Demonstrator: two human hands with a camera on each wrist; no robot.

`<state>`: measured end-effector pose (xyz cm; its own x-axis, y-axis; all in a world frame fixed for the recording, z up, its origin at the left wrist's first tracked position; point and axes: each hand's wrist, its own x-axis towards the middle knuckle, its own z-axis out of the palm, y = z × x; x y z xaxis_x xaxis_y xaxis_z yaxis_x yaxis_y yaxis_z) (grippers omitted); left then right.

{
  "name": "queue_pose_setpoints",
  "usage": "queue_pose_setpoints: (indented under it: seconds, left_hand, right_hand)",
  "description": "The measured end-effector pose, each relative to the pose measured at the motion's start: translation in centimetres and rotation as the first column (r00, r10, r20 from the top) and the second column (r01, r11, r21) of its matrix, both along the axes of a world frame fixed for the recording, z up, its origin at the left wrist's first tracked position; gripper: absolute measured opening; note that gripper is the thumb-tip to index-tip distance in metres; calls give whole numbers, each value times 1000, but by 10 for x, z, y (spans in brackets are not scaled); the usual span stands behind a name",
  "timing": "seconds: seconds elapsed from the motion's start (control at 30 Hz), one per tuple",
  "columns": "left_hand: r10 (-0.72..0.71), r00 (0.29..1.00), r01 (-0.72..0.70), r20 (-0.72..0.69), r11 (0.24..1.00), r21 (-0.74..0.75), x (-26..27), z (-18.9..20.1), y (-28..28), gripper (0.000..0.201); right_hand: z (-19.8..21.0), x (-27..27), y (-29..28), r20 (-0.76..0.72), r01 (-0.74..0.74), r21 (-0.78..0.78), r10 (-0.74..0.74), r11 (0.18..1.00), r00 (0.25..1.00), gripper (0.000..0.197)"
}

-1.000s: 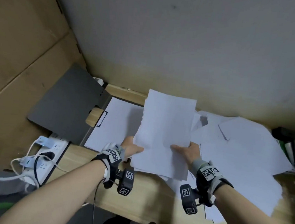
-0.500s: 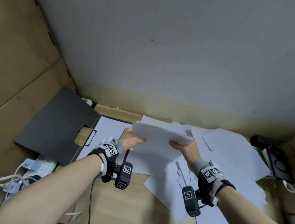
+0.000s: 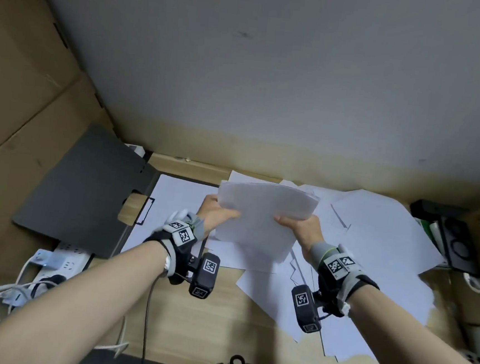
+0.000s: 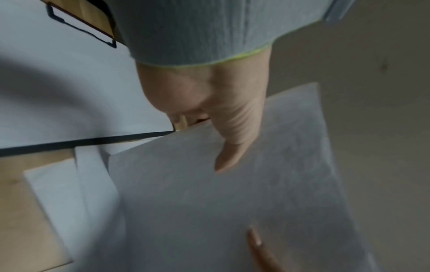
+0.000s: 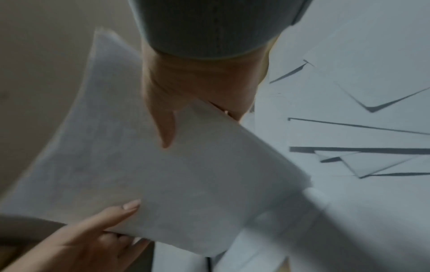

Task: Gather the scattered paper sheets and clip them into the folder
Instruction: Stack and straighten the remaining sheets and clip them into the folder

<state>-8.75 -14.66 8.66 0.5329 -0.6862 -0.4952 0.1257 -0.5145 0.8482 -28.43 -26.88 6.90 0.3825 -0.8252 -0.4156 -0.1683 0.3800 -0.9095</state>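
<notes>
A stack of white paper sheets [image 3: 262,212] is held above the desk, bowed upward at its far edge. My left hand [image 3: 215,213] grips its left edge, thumb on top [image 4: 232,147]. My right hand [image 3: 298,226] grips the right edge, thumb on top [image 5: 166,128]. The stack also fills the left wrist view [image 4: 244,202] and the right wrist view [image 5: 163,174]. The open dark folder [image 3: 86,194] lies at the left, its cover leaning on cardboard, a white sheet [image 3: 173,199] under its clip [image 3: 143,211]. More loose sheets [image 3: 386,252] lie scattered on the desk at the right.
A white power strip [image 3: 57,261] with cables lies at the left desk edge. Dark devices [image 3: 454,244] stand at the far right. A grey wall [image 3: 270,83] rises behind the wooden desk [image 3: 220,325], and cardboard [image 3: 23,90] lines the left side.
The stack was upright and facing me; it tipped flat away from me and has now come partly back up, bowed, still in both hands. The head view has tilted upward toward the wall.
</notes>
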Motion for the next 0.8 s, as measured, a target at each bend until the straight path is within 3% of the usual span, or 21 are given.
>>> queue_pose_setpoints:
  seconds: [0.07, 0.2, 0.33, 0.5, 0.73, 0.8]
  left_hand:
    - [-11, 1000, 11, -1, 994, 113, -2, -23, 6, 51]
    - [43, 999, -42, -17, 996, 83, 0, -29, 4, 32]
    - [-36, 997, 37, -66, 999, 17, 27, -28, 6, 27]
    - [-117, 993, 119, -23, 981, 154, 76, -51, 31, 17]
    - [-130, 982, 29, 135, 817, 576, 173, -92, 69, 9]
    - [-337, 912, 79, 236, 707, 703, 196, -106, 81, 31]
  right_hand:
    - [-18, -1, 7, -126, -55, 40, 59, 998, 990, 31]
    - [-24, 7, 7, -129, -8, 57, 16, 998, 991, 21]
    - [-31, 28, 5, -123, 17, 87, -6, 996, 992, 32]
    - [-59, 69, 20, -225, 9, 135, 22, 991, 974, 31]
    - [-100, 134, 43, -370, -42, 237, 131, 971, 920, 33]
    - [-110, 152, 50, -390, -61, 257, 161, 965, 906, 31]
